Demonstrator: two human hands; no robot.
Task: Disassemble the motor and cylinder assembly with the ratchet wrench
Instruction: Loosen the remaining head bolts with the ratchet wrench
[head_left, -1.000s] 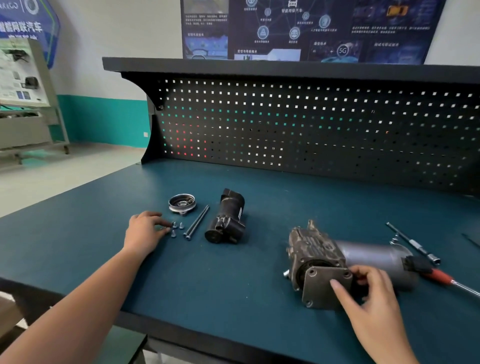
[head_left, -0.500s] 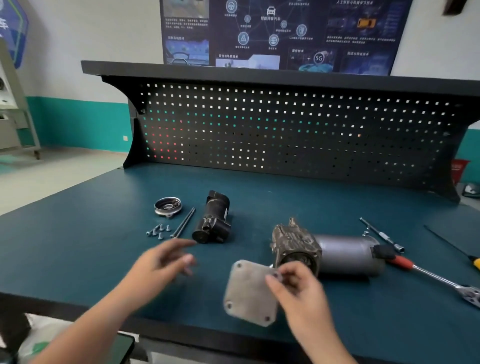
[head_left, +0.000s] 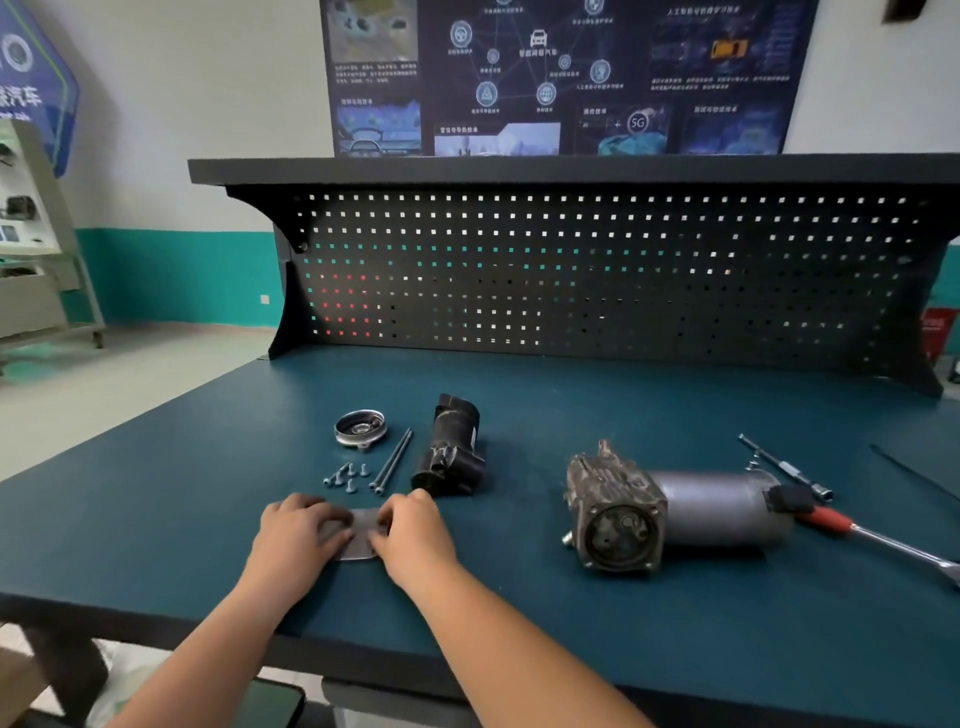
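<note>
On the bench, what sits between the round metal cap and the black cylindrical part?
Two long bolts, side by side, lie between the round metal cap and the black cylindrical part, seen in the head view.

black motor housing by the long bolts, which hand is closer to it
Right. The right hand grips the cover plate just in front of the black motor housing; the left hand holds the plate's other edge, further left.

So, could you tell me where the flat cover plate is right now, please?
Head view, left of centre: the cover plate is held between the left hand and right hand over the bench, just nearer than the loose screws.
</note>
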